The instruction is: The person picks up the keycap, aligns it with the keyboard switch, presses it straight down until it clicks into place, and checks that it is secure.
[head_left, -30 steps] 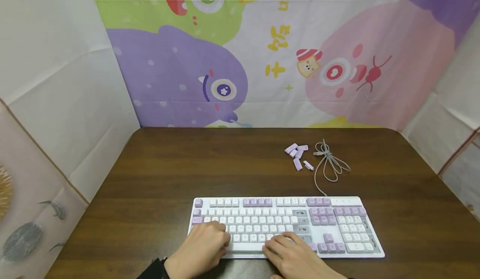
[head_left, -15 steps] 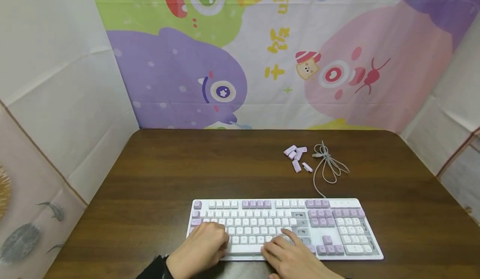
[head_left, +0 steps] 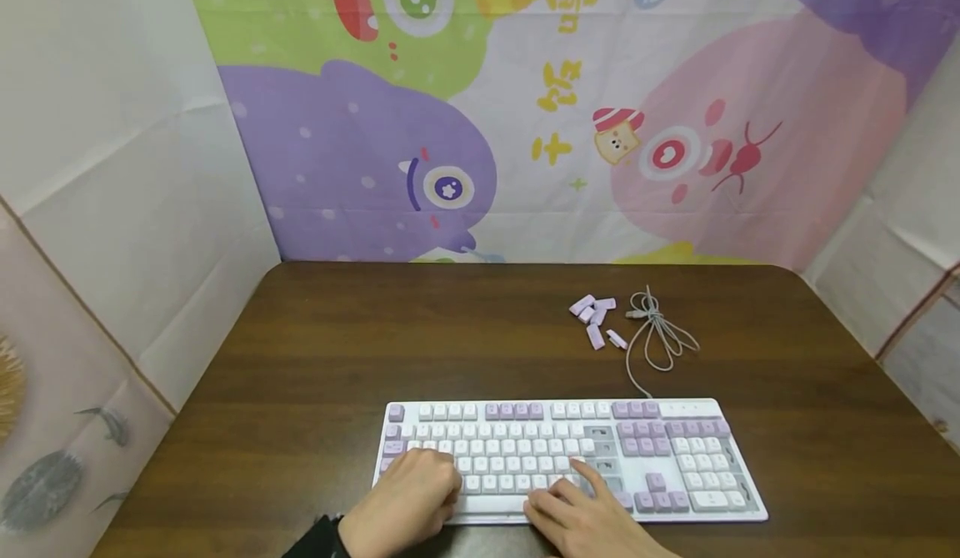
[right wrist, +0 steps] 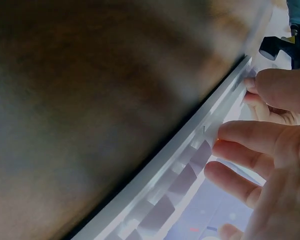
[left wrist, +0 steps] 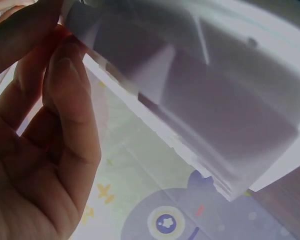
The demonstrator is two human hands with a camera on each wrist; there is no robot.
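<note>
A white keyboard (head_left: 645, 466) with white and lilac keys lies along the table's front. At the left end of its long space bar (head_left: 491, 505), my left hand (head_left: 411, 495) has its fingers curled and pinches the bar. In the left wrist view the curled fingers (left wrist: 70, 110) and thumb meet beside the lilac keys, their tips partly hidden. My right hand (head_left: 581, 516) rests at the bar's right end, fingers spread and fairly straight, index lifted over the keys. The right wrist view has its fingertips (right wrist: 232, 132) touching the front of the key row, thumb apart.
Several loose lilac keycaps (head_left: 595, 337) lie in a pile behind the keyboard. Beside them is a tied, coiled grey cable (head_left: 654, 324) attached to the keyboard. Bare grey sockets (head_left: 602, 448) show where large keys are off. A cartoon cloth (head_left: 375, 166) hangs behind the table (head_left: 337, 333).
Both hands stay at the space bar. The right index finger has lifted and spread a little from the other fingers. The whole view has shifted slightly.
</note>
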